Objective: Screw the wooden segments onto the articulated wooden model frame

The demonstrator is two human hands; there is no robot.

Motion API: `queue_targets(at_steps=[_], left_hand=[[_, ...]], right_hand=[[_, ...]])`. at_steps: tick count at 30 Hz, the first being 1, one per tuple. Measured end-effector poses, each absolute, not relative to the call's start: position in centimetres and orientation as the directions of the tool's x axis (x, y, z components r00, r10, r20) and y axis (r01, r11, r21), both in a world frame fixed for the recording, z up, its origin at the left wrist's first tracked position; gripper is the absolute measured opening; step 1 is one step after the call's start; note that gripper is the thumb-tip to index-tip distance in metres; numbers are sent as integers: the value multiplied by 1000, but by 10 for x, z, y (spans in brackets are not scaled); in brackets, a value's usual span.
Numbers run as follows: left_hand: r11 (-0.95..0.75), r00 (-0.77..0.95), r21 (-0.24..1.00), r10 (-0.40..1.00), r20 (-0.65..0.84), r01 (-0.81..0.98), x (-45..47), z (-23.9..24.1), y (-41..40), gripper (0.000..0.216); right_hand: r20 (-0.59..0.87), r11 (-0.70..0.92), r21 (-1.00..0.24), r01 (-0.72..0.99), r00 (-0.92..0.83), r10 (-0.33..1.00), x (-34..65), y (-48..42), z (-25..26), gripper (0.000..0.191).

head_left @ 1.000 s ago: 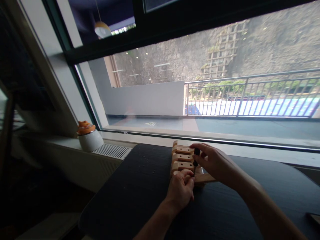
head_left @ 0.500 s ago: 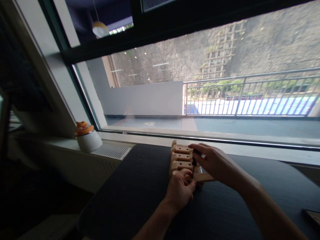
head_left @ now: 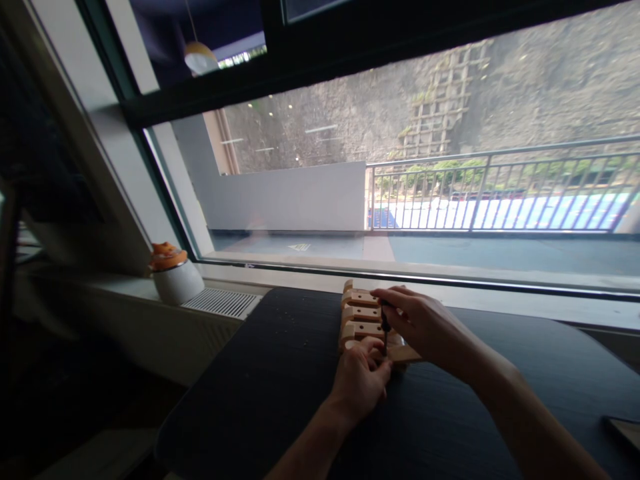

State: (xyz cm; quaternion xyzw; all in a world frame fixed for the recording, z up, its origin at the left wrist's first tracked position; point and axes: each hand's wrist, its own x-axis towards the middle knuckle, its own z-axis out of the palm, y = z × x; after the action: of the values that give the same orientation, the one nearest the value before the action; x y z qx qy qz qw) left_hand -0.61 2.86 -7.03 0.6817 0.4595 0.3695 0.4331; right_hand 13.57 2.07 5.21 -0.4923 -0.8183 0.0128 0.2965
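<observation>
A light wooden assembly (head_left: 365, 312) with a row of crosspieces, each with dark round holes, lies on the dark table near the window. My right hand (head_left: 415, 319) grips a black screwdriver (head_left: 385, 327) from above, its shaft pointing down at the near end of the assembly. Around that near end my left hand (head_left: 361, 379) is closed, thumb and fingers beside the screwdriver's tip. Under my right hand a flat wooden strip (head_left: 405, 354) sticks out to the right. The tip itself and whatever it touches are hidden by my left fingers.
The dark table (head_left: 260, 393) has rounded corners and small crumbs at its far left. A white pot with an orange top (head_left: 175, 273) stands on the sill beside a vent grille (head_left: 223, 302). A dark-edged object (head_left: 623, 430) lies at the right edge. The window (head_left: 300, 200) rises behind.
My right hand and the screwdriver have shifted slightly left, and the screwdriver stands a little more upright. My left hand and the wooden assembly have stayed in place.
</observation>
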Motion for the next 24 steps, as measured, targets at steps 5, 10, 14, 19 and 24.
queue_targets(at_steps=[5, 10, 14, 19, 24], left_hand=[[-202, 303, 936, 946, 111, 289, -5, -73, 30, 26], [-209, 308, 936, 944, 117, 285, -5, -72, 30, 25], [-213, 305, 936, 944, 124, 279, -4, -71, 30, 23], [-193, 298, 938, 949, 104, 288, -4, -71, 29, 24], [-199, 297, 933, 949, 108, 298, -4, -69, 27, 23]], right_hand=[[479, 521, -325, 789, -337, 810, 135, 22, 52, 33], [500, 520, -311, 796, -328, 801, 137, 25, 52, 31], [494, 491, -293, 820, -310, 812, 135, 23, 53, 31], [465, 510, -277, 814, -351, 813, 132, 17, 57, 36], [479, 537, -296, 790, -364, 799, 132, 16, 55, 35]])
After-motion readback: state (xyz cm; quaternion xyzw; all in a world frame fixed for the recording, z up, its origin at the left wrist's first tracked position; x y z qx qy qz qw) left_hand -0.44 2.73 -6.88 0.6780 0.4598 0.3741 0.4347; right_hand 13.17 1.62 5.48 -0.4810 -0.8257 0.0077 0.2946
